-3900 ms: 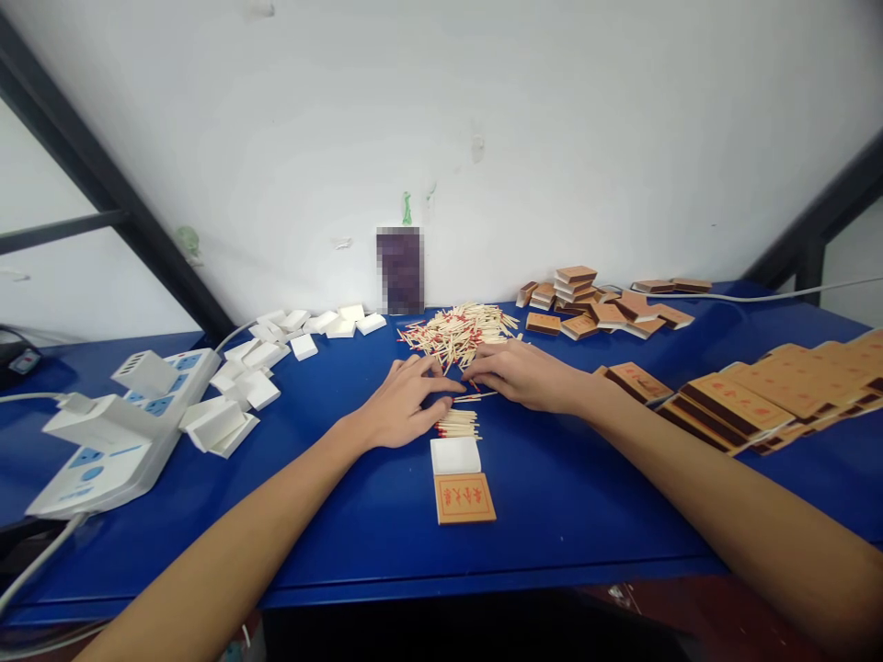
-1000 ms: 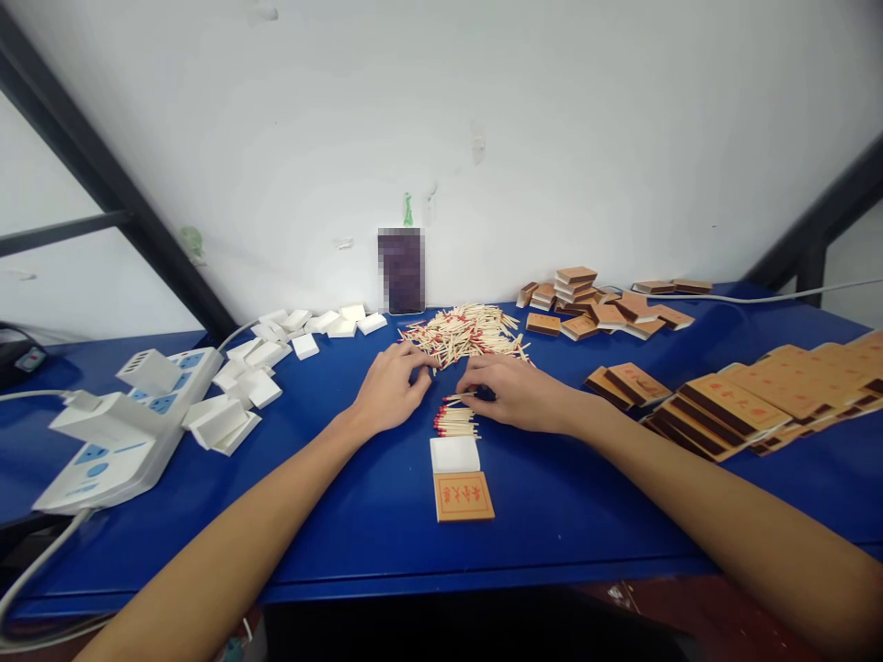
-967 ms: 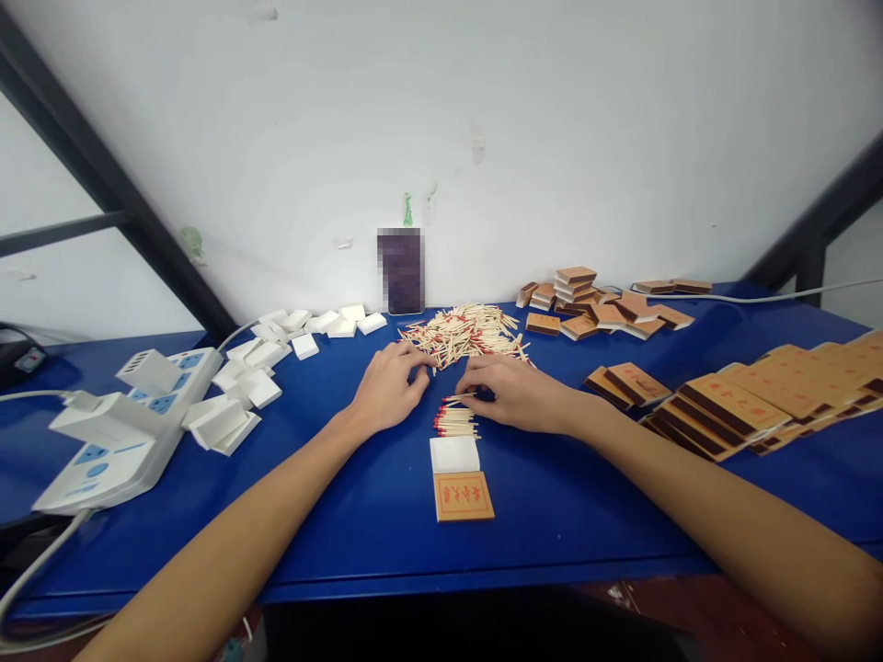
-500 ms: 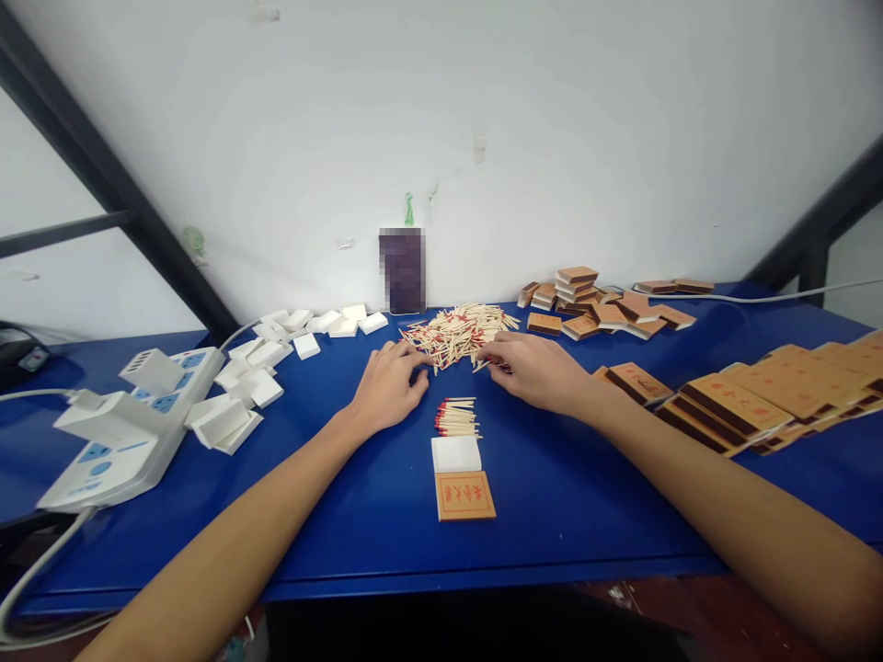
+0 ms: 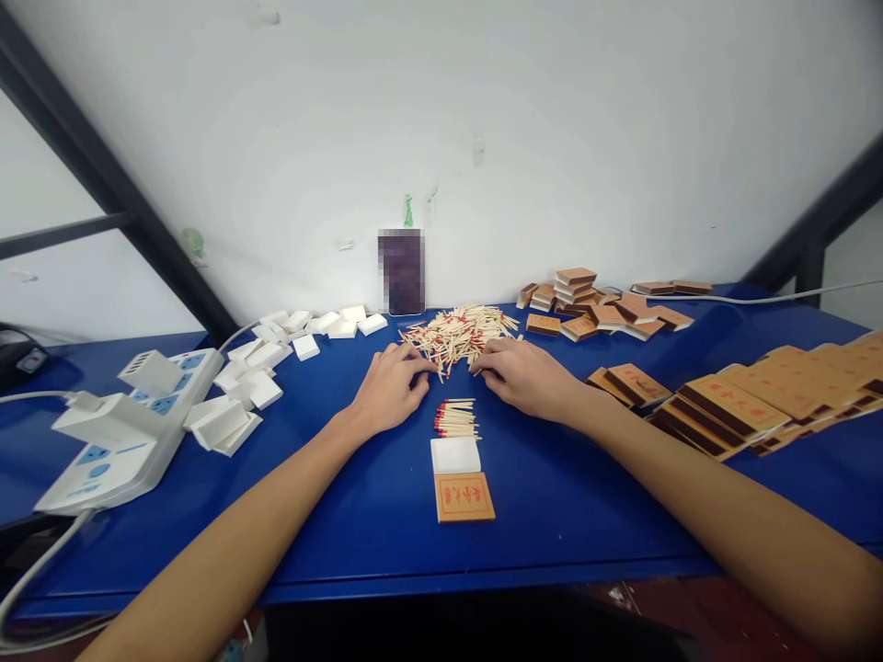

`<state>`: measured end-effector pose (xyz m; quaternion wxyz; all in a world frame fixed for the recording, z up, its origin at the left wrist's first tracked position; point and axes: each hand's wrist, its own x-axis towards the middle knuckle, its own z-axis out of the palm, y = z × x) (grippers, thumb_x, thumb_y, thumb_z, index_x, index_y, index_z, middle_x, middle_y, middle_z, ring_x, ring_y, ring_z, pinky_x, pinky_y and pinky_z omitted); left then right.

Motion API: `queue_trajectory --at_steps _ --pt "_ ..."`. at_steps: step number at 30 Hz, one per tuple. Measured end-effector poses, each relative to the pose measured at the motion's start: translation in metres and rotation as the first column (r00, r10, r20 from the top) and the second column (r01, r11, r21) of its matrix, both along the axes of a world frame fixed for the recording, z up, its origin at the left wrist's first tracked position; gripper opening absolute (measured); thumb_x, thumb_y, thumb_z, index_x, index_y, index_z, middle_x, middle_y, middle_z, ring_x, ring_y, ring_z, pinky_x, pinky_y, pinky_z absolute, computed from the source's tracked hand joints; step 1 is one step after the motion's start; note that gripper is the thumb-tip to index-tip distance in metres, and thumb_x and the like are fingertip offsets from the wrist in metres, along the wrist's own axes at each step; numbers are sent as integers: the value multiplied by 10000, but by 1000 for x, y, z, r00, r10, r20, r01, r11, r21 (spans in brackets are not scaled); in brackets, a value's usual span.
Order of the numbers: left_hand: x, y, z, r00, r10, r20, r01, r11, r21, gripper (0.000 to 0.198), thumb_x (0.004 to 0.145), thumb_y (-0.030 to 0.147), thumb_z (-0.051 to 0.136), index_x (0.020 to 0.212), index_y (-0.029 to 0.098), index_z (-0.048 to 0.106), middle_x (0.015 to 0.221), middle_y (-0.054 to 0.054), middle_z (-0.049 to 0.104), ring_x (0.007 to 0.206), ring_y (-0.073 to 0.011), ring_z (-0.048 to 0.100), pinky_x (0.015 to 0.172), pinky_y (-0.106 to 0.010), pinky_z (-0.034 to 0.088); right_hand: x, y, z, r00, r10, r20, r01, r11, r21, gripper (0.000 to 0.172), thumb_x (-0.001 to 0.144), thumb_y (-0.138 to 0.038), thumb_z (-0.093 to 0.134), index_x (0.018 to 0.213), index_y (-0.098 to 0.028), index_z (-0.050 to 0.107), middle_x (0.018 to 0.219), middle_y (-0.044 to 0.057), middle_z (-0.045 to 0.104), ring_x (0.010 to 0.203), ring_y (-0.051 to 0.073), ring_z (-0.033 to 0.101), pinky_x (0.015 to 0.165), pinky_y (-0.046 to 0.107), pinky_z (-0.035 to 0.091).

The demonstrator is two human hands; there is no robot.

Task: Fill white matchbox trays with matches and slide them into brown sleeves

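Observation:
A heap of loose red-tipped matches (image 5: 459,333) lies at the back middle of the blue table. My left hand (image 5: 393,386) rests at its front left, index fingertip against the stray matches, thumb apart from it. At the front right of the heap, my right hand (image 5: 524,379) has its fingers curled together, a match seemingly at the tips. Between my forearms is a small row of matches (image 5: 456,418), heads to the left. Just below the row sits a matchbox (image 5: 465,496), its white tray (image 5: 455,455) slid partly out of the orange sleeve.
White trays (image 5: 255,368) are scattered at the left beside a power strip (image 5: 166,405) with plugs and cables. Orange matchbox sleeves (image 5: 607,315) are piled at the back right, with more rows of sleeves (image 5: 751,395) nearer. A dark pixelated panel (image 5: 402,273) leans on the wall.
My right hand has shifted slightly left, closer to my left hand, and its fingertips point lower. My left hand has barely moved. The row of matches and matchbox stay put.

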<state>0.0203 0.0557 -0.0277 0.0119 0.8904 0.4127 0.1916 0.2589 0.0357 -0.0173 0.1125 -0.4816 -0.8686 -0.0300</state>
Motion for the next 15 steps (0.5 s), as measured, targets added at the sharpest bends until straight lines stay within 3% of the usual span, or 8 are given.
queue_trajectory --at_steps 9,15 --pt "0 -2 2 997 -73 2 73 997 -14 316 928 191 472 1161 227 683 1103 -62 627 1012 -230 526 895 -401 421 -11 -5 -4 979 162 -122 -167 985 -34 260 908 -136 488 993 -167 731 1030 102 688 983 227 625 891 371 469" --pt "-1 0 0 995 -85 -55 83 996 -42 379 933 198 448 1255 263 638 1177 -71 587 1043 -249 505 910 -434 412 -13 -6 -6 962 195 -192 -207 977 -44 268 900 -115 478 1001 -158 723 1033 108 703 962 223 640 872 372 485"
